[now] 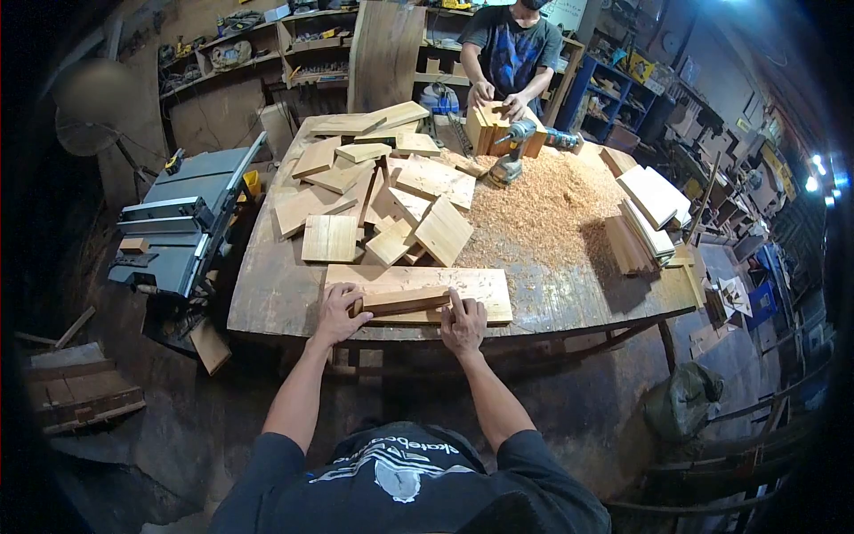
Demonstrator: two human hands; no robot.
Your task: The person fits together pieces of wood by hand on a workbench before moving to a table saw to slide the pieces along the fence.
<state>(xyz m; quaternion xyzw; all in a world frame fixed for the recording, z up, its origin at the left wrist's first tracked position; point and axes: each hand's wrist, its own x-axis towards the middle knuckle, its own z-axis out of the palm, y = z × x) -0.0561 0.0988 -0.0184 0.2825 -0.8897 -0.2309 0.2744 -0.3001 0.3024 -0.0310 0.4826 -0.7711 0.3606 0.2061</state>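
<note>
Wearer seen from above: a dark, short-sleeved T-shirt with a white printed graphic and lettering across the chest. Both forearms are bare. The left hand and right hand carry no gloves.

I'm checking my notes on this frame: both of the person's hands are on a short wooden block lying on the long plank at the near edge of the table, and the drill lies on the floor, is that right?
Not quite: in the head view the drill lies on the table, at the edge of the sawdust. The rest holds: the left hand and right hand rest on the short block atop the long plank.
</note>
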